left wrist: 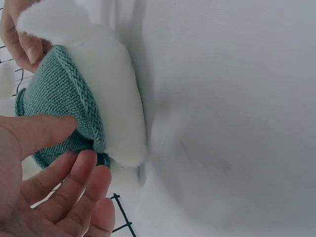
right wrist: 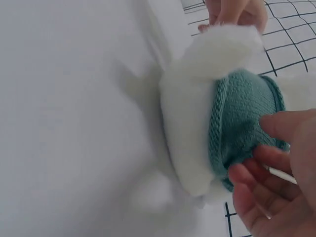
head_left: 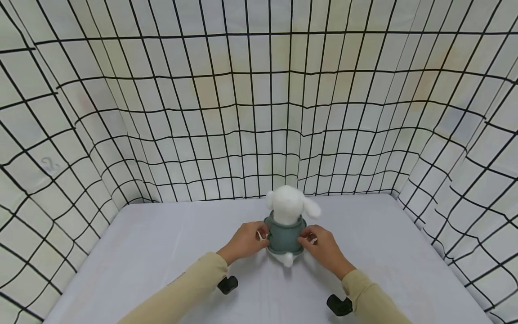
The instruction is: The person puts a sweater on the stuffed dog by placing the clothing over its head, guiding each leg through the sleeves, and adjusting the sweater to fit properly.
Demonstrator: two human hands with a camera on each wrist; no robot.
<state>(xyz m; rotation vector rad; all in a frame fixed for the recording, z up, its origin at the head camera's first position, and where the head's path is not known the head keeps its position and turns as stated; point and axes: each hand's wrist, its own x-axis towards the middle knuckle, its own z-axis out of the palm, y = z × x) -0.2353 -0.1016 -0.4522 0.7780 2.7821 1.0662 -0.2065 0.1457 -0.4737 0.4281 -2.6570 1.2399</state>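
Note:
A white plush toy (head_left: 286, 202) with floppy ears sits upright on the white table, its back and small round tail towards me. It wears a teal knitted sweater (head_left: 285, 237) with rolled edges; its face is hidden. My left hand (head_left: 247, 240) pinches the sweater's left side, the thumb (left wrist: 54, 129) lying on the knit and the fingers bent beneath. On the opposite side my right hand (head_left: 322, 246) pinches the sweater between thumb and curled fingers. In the right wrist view the knit (right wrist: 242, 118) puckers slightly near those fingertips.
A black wire grid (head_left: 271, 103) backed by white sheeting encloses the table (head_left: 182, 234) at the back and both sides. Black devices (head_left: 228, 285) show below both wrists. The toy sits near the table's middle, short of the back grid.

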